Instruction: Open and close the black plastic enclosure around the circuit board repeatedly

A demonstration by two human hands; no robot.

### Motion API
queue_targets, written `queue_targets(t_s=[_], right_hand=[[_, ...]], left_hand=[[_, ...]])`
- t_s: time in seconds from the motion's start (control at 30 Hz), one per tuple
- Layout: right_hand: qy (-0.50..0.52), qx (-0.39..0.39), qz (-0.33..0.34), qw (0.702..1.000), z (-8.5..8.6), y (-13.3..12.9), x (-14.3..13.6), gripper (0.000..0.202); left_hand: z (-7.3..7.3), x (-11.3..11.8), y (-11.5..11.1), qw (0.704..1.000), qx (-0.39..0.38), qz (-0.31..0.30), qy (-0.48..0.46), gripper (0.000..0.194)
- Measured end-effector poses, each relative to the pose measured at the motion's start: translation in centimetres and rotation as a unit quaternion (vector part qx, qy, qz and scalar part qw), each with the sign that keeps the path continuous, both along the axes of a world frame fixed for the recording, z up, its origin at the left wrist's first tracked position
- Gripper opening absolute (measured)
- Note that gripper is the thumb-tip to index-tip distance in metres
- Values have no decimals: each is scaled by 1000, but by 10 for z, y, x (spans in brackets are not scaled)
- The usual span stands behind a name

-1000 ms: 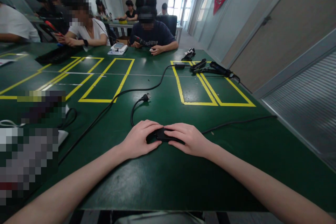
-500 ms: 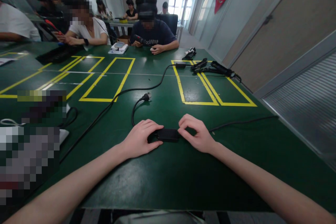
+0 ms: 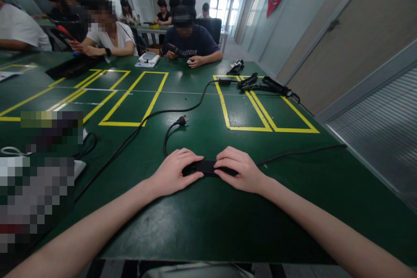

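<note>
A black power adapter (image 3: 208,167) lies flat on the green table (image 3: 195,221), close in front of me. Its left end is between the thumb and fingers of my left hand (image 3: 176,172). My right hand (image 3: 239,169) grips the right end, thumb at the near edge and fingertips on the far edge. From the left side a short black cord curves away to a plug (image 3: 181,120) with bare prongs. Another black cable (image 3: 302,152) runs from behind my right hand to the table's right edge.
A long black cable (image 3: 156,113) crosses the table on the left, up to tangled black gear (image 3: 267,84) at the back right. Yellow tape outlines mark the tabletop. Blurred items lie at left. People sit across the table, one in a dark shirt (image 3: 195,41).
My right hand has shifted slightly left, from the adapter's right tip onto its body. My left hand and the adapter look unmoved.
</note>
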State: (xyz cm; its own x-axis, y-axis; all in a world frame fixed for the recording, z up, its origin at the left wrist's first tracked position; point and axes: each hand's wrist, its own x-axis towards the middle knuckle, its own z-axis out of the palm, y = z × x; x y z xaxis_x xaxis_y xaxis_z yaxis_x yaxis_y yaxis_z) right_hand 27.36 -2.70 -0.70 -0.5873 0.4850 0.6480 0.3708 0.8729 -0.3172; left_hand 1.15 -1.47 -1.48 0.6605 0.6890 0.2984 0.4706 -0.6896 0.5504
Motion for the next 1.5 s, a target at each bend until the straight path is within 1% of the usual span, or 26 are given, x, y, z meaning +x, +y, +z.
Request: queue_targets(t_s=[0.1, 0.27, 0.4, 0.47, 0.53, 0.6, 0.7, 0.77, 0.83, 0.9, 0.97, 1.03, 1.13, 1.2, 1.27, 1.4, 1.5], right_hand=[[-21, -16, 5, 1000, -2, 1, -2, 8], [-11, -58, 8, 998, -4, 4, 1, 8], [-14, -78, 33, 996, -8, 7, 5, 16], [-36, -83, 41, 995, -9, 8, 7, 25], [-61, -96, 38, 993, -10, 8, 9, 33], [-79, -101, 25, 991, -11, 8, 8, 33], [-110, -73, -14, 991, -15, 8, 5, 24], [-139, -56, -47, 988, -17, 7, 2, 18], [-168, -51, -66, 982, -17, 6, -1, 14], [-195, -52, -72, 977, -16, 5, -3, 16], [-218, -57, -81, 971, -14, 5, -3, 22], [-238, -61, -79, 966, -11, 4, -2, 28], [-265, -43, -49, 962, -9, 4, 0, 33], [-276, -22, -38, 960, -9, 4, 1, 30], [-281, -8, -42, 959, -9, 4, 1, 27], [-278, 11, -49, 959, -10, 2, 2, 28], [-264, 16, -42, 964, -11, 1, 3, 29]], left_hand=[[1, 0, 0, 1000, -6, 1, 9, 36], [5, 1, -2, 999, 0, -1, 46, 37], [6, 2, -3, 995, 30, 0, 90, 39], [5, 3, -3, 993, 47, -1, 112, 43], [3, 4, -4, 990, 63, -5, 124, 43], [1, 5, -4, 988, 81, -10, 133, 41], [-1, 7, -4, 983, 111, -16, 148, 40], [-2, 8, -3, 981, 125, -18, 147, 44], [-2, 8, -1, 982, 132, -18, 135, 47], [-2, 8, 1, 981, 140, -25, 129, 44], [-2, 9, 2, 979, 152, -35, 130, 38], [-3, 9, 1, 976, 166, -40, 132, 34], [-3, 10, -1, 974, 175, -45, 133, 36], [-2, 10, -2, 976, 167, -48, 128, 37], [-1, 9, -2, 980, 154, -48, 120, 36], [0, 10, -2, 984, 140, -39, 107, 40], [0, 10, -2, 982, 149, -45, 104, 40]])
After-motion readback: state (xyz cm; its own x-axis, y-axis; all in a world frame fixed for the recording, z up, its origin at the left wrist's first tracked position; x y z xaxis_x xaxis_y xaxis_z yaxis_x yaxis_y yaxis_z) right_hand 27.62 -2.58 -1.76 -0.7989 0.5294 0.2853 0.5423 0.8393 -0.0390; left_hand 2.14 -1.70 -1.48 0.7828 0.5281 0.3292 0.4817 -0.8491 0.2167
